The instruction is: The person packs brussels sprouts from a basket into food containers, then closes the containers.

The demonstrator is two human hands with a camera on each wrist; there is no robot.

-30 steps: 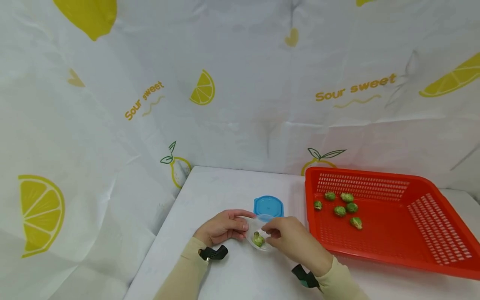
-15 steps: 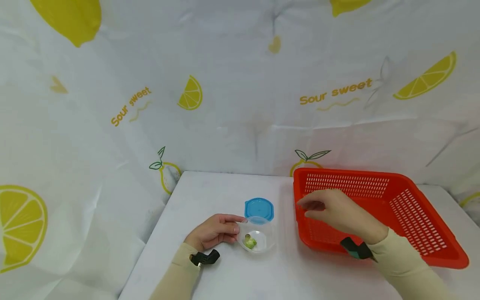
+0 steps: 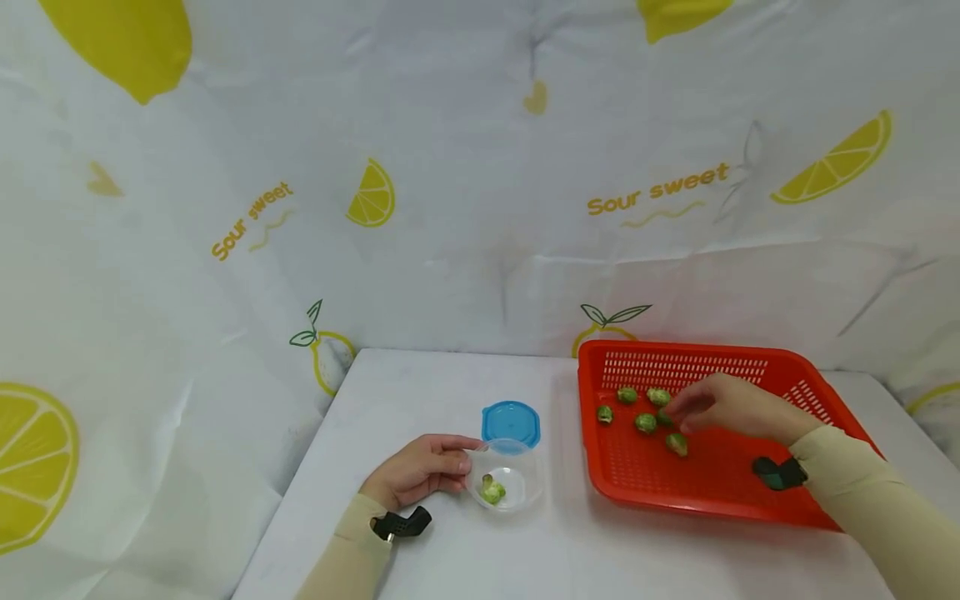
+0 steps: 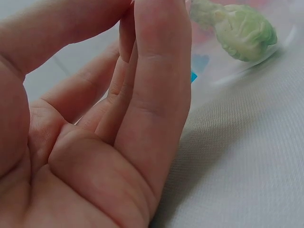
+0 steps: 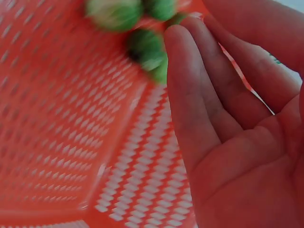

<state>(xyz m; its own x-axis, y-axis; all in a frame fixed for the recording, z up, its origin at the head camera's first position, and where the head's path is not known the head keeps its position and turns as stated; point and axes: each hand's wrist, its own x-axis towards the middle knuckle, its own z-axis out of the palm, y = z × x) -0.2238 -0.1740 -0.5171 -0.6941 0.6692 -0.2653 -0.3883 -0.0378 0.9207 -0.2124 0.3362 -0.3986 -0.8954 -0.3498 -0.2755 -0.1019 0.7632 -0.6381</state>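
My left hand point(image 3: 420, 471) grips the left rim of a small clear plastic bowl point(image 3: 528, 487) on the table. One Brussels sprout point(image 3: 492, 490) lies in this bowl; in the left wrist view, the same sprout point(image 4: 247, 33) shows pale green beyond the fingers. My right hand point(image 3: 738, 407) is over the red basket point(image 3: 712, 492), its fingertips close to a dark green sprout point(image 3: 664, 418). Whether they touch it is hidden. Several more sprouts lie around there, one a yellowish sprout point(image 3: 677, 444). The right wrist view shows fingers point(image 5: 187, 90) loosely extended beside blurred sprouts point(image 5: 114, 12).
A blue lid point(image 3: 511, 423) lies flat just behind the bowl. The red basket has perforated walls and takes up the right side of the white table point(image 3: 420, 392). Behind it hangs a white lemon-print cloth point(image 3: 465, 208).
My right hand has left the bowl and moved right into the basket, down toward the sprouts. The left hand stays at the bowl's rim. The head view has shifted a little.
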